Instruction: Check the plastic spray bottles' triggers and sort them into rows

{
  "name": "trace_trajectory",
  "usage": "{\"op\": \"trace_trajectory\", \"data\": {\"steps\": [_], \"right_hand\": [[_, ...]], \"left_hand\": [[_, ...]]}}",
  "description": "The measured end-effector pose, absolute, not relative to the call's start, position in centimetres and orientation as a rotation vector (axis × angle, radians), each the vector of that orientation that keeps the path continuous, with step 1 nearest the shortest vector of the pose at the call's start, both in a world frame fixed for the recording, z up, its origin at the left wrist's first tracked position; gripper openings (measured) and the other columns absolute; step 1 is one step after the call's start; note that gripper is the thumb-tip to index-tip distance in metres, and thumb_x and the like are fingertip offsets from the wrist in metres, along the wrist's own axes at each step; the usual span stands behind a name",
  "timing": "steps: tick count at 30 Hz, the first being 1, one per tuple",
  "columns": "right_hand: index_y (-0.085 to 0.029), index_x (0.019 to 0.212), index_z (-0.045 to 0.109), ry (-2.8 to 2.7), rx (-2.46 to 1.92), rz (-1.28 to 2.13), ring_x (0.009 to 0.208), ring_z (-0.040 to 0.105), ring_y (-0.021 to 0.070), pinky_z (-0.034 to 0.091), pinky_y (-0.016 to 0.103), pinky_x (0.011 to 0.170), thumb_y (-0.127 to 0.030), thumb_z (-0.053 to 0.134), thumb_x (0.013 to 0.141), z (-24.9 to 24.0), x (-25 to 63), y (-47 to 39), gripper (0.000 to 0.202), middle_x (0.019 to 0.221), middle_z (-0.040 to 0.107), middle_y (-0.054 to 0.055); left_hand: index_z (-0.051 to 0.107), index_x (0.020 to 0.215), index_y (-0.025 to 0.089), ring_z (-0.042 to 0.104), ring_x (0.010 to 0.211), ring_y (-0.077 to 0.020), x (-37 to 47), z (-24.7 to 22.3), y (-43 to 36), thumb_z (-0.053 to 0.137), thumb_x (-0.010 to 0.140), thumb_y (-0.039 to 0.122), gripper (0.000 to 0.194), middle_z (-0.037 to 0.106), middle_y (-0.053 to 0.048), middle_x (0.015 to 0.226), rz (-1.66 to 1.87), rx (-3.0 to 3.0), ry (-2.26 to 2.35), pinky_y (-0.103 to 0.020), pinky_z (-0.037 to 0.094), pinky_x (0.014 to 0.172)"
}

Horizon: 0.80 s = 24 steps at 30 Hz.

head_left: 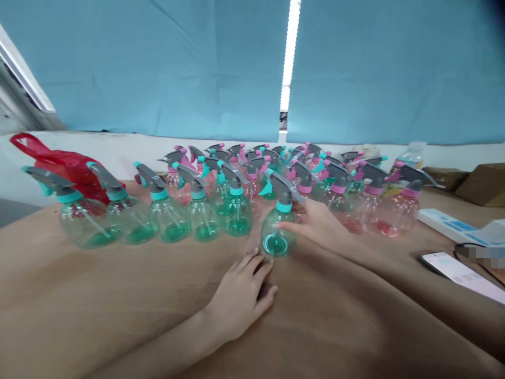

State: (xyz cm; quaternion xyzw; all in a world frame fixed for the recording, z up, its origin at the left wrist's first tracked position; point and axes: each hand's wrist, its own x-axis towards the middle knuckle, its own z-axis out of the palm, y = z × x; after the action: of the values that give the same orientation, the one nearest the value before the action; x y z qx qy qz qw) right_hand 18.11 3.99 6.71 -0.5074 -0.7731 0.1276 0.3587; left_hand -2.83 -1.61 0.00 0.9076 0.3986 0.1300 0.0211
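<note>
Several green spray bottles with grey triggers stand in a row on the brown table [98, 295]. My right hand [315, 223] touches the side of the nearest green bottle [277, 231], fingers laid against it, and the bottle leans towards me. My left hand [240, 295] rests flat on the table just in front of that bottle, fingers apart and holding nothing. Behind stand many more green and pink spray bottles [371, 202].
A red plastic bag [67, 163] lies at the back left. A phone [457, 269], a white box [453, 223] and cardboard boxes [481, 184] are on the right. A clear bottle [410, 155] stands behind the pink ones. Blue curtains hang behind.
</note>
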Motion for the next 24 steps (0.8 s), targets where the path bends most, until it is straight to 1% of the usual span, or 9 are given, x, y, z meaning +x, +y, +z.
{"op": "trace_trajectory", "data": {"steps": [4, 10, 14, 17, 20, 24], "right_hand": [[-0.019, 0.108, 0.058, -1.988, -1.304, 0.32, 0.089, 0.065, 0.0264, 0.05, 0.041, 0.078, -0.042, 0.07, 0.075, 6.5, 16.7, 5.8, 0.042, 0.096, 0.069, 0.009], [-0.018, 0.107, 0.057, -1.962, -1.336, 0.305, 0.089, 0.064, 0.0271, 0.049, 0.042, 0.078, -0.038, 0.069, 0.076, 6.6, 16.3, 7.0, 0.038, 0.097, 0.068, 0.01], [-0.015, 0.105, 0.055, -1.968, -1.366, 0.298, 0.09, 0.064, 0.0289, 0.049, 0.043, 0.078, -0.038, 0.068, 0.077, 6.4, 16.3, 7.7, 0.038, 0.098, 0.068, 0.014], [-0.012, 0.103, 0.055, -1.99, -1.381, 0.288, 0.089, 0.064, 0.0285, 0.048, 0.041, 0.077, -0.036, 0.069, 0.077, 6.3, 16.3, 8.3, 0.038, 0.096, 0.067, 0.014], [-0.012, 0.104, 0.055, -1.995, -1.414, 0.253, 0.083, 0.063, 0.0282, 0.048, 0.04, 0.072, -0.035, 0.068, 0.078, 6.4, 16.0, 8.8, 0.037, 0.091, 0.067, 0.013], [-0.01, 0.103, 0.055, -1.986, -1.443, 0.208, 0.079, 0.063, 0.0288, 0.048, 0.04, 0.067, -0.035, 0.068, 0.078, 6.4, 15.6, 9.3, 0.037, 0.089, 0.067, 0.014]], "left_hand": [[0.055, 0.128, 0.011, 0.043, 0.128, -0.0309, -2.6, 0.2, -1.7, 0.052, 0.093, 0.033, 0.042, 0.053, -0.015, 0.135, 0.318, 2.801, 1.273, -0.047, 0.038, 0.104], [0.055, 0.128, 0.012, 0.044, 0.127, -0.0311, -2.5, 0.2, -1.6, 0.054, 0.092, 0.032, 0.042, 0.052, -0.015, 0.136, 0.302, 2.78, 1.284, -0.047, 0.039, 0.103], [0.054, 0.129, 0.013, 0.044, 0.127, -0.0306, -2.5, 0.2, -1.5, 0.053, 0.092, 0.033, 0.042, 0.052, -0.014, 0.136, 0.296, 2.787, 1.283, -0.047, 0.039, 0.102], [0.054, 0.129, 0.013, 0.044, 0.128, -0.0307, -2.5, 0.3, -1.5, 0.053, 0.092, 0.032, 0.042, 0.051, -0.014, 0.136, 0.279, 2.784, 1.278, -0.048, 0.039, 0.102], [0.053, 0.13, 0.012, 0.043, 0.128, -0.0306, -2.4, 0.4, -1.6, 0.054, 0.092, 0.031, 0.042, 0.051, -0.015, 0.136, 0.253, 2.783, 1.287, -0.048, 0.039, 0.102], [0.053, 0.13, 0.011, 0.042, 0.129, -0.0301, -2.5, 0.4, -1.6, 0.054, 0.092, 0.031, 0.043, 0.051, -0.015, 0.137, 0.231, 2.798, 1.284, -0.048, 0.037, 0.104]]}}
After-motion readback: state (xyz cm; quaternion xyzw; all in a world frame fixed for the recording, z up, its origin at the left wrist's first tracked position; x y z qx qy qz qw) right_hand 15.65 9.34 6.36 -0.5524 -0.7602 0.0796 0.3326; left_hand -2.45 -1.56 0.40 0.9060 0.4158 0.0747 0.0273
